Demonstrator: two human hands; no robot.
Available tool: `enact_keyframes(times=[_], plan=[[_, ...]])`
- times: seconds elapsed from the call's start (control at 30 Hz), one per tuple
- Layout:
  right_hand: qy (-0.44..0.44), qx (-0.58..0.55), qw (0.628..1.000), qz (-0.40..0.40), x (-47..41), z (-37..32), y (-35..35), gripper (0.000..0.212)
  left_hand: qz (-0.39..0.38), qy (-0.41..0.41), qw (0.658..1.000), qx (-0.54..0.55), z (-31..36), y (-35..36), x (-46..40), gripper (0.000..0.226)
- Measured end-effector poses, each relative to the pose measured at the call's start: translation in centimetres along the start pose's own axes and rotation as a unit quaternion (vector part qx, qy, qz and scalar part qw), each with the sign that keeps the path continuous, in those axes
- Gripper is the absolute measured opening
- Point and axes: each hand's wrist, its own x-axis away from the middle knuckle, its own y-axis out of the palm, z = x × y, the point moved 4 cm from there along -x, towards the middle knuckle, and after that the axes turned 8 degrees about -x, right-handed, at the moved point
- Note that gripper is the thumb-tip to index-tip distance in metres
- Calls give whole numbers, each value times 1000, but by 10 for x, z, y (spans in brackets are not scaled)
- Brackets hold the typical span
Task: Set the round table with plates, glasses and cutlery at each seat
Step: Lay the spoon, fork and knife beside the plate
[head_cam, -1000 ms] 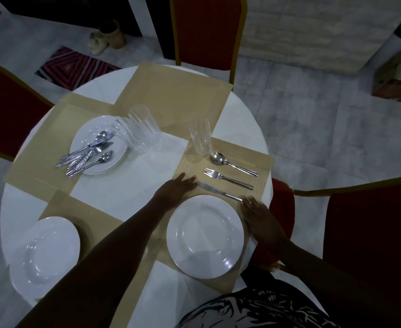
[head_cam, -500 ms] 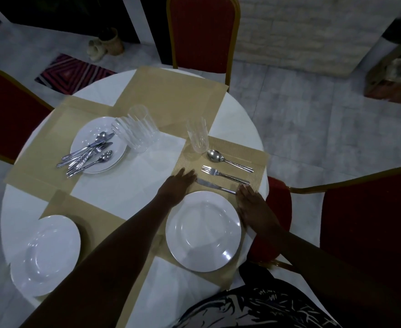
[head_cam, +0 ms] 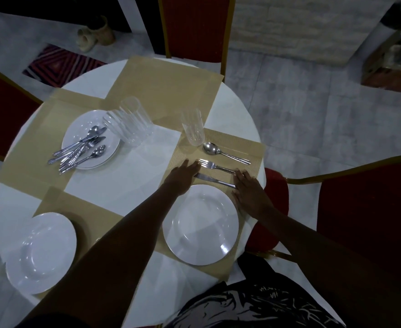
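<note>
On the right placemat (head_cam: 246, 147) lies a white plate (head_cam: 200, 224), with a knife (head_cam: 214, 180), a fork (head_cam: 214, 165) and a spoon (head_cam: 223, 151) side by side beyond it, and a glass (head_cam: 193, 130) at the mat's far corner. My left hand (head_cam: 181, 177) rests flat with fingers apart at the blade end of the knife, touching the fork's tines. My right hand (head_cam: 250, 194) lies flat at the handle ends, beside the plate's right rim. Neither hand holds anything.
The round white table (head_cam: 123, 185) carries further tan placemats. A plate stack (head_cam: 104, 124) at the left holds loose cutlery (head_cam: 81, 150), next to several stacked glasses (head_cam: 130, 124). Another plate (head_cam: 42, 253) sits near left. Red chairs (head_cam: 194, 24) surround the table.
Both hands slid a little farther up along the mat, from the plate's far rim toward the knife and fork. The knife sits slightly closer to the fork.
</note>
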Motion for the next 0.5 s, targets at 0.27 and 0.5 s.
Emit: enact_keyframes(times=[0.27,0.5], plan=[[23,-23,999,37,-11,1,-16,54,24,13,999,22,-1,-3,-12,52],[64,-25,997,21,-30,11,-17,67,17,-14,1000,-1,1,1,-49,60]])
